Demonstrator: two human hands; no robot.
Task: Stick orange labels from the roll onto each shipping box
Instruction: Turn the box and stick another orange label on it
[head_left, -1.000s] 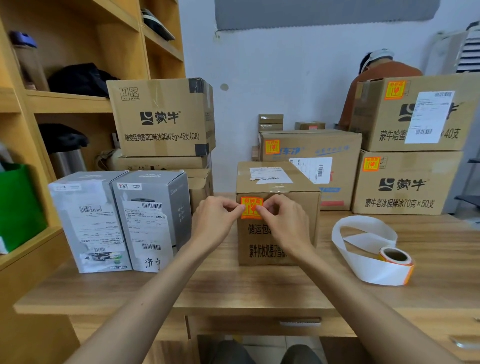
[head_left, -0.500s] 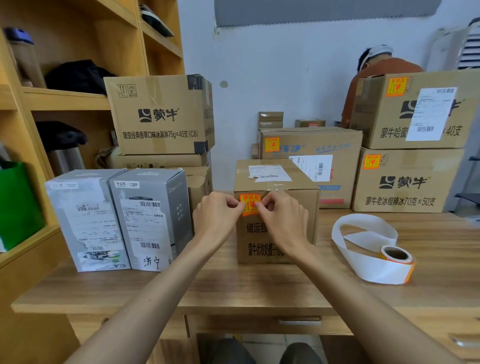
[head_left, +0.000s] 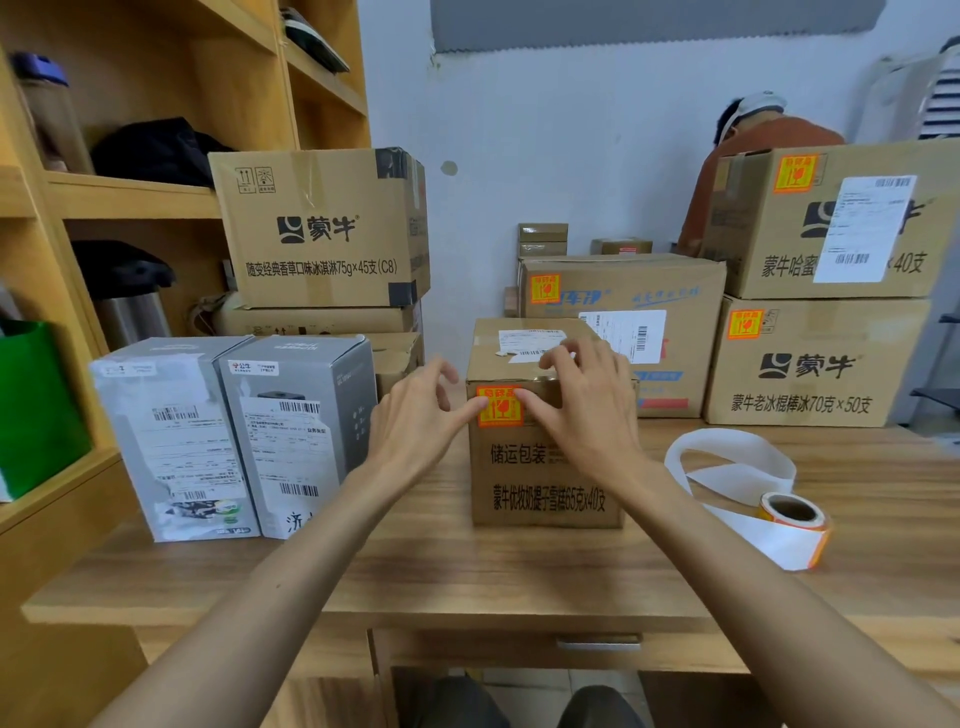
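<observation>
Both hands have let go of their pinch on the orange label (head_left: 500, 408) and spread out: half a second ago the fingers were curled at its top corners, now they are straightened and fanned.

The left hand (head_left: 415, 415) is unclenched and grasps nothing. One outstretched finger presses its tip on the label's left edge; whether that is the thumb or the forefinger is hard to tell from this angle. Its other fingers hang loose in the air, just off the box (head_left: 545, 478).

The right hand (head_left: 582, 410) is likewise unclenched, with one fingertip on the label's upper right corner and the remaining fingers reaching over the top edge of the box, near the white slip stuck there.

Between the two fingertips the label sits flat on the front face of the box, at its upper left corner.

On the table (head_left: 467, 566), well to the right of the right hand, lies the label roll (head_left: 792, 514) with a loop of white backing strip (head_left: 727, 452) trailing from it. Just left of the left hand stand two grey boxes (head_left: 296, 431).
</observation>
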